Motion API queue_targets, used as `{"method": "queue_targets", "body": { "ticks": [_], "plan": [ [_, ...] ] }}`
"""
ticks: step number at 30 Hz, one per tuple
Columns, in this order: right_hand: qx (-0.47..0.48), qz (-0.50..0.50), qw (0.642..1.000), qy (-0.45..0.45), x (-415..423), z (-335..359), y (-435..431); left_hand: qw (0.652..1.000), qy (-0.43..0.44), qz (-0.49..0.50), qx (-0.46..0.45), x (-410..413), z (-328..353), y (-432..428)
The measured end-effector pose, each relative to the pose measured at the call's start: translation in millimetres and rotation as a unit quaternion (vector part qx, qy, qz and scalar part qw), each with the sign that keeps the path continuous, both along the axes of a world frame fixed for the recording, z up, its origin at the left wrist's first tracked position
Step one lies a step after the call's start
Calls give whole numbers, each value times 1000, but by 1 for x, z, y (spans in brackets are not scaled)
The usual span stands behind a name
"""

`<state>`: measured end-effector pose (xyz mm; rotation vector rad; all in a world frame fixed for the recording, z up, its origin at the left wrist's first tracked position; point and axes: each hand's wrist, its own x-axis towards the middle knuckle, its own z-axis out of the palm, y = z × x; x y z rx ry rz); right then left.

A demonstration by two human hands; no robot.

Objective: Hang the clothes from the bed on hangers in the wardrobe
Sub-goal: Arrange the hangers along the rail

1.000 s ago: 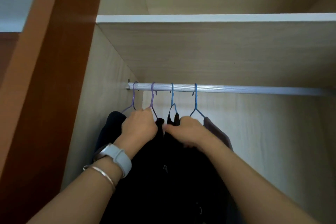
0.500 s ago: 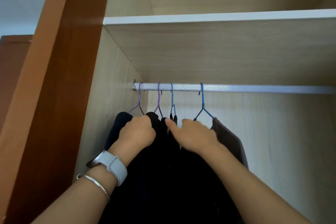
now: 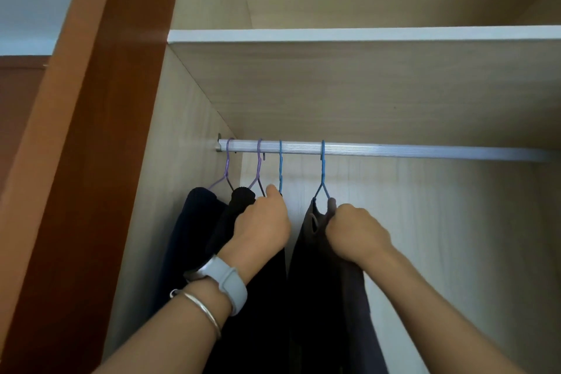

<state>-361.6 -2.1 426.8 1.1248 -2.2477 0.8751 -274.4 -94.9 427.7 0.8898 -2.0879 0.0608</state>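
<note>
Four hangers (image 3: 323,170) are hooked on the rail (image 3: 394,151), all toward its left end, and we see dark clothes (image 3: 197,237) hanging below it. The left hand (image 3: 262,222) curls round the black garment (image 3: 267,276) just under the third hook. The right hand (image 3: 355,229) grips the grey garment (image 3: 306,252) beneath the fourth hook. There's a gap between the two garments.

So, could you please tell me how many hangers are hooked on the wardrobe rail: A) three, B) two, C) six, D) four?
D: the rail holds the far-left purple hanger, a second purple hanger, the left blue hanger at the left hand, and the right blue hanger whose dark garment the right hand grips.
</note>
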Motion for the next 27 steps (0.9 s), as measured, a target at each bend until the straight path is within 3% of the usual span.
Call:
{"method": "queue_targets", "body": {
  "ticks": [8,17,27],
  "plan": [
    [10,26,1000,-8,9,-4,-23,999,10,-37,-18,-18,-8,-7],
    [56,-9,996,71,7,1,-24,997,-31,-11,-69,-13,-8,-13],
    [20,-1,999,29,12,7,-10,994,-63,39,-82,3,-7,3]
  ]
}}
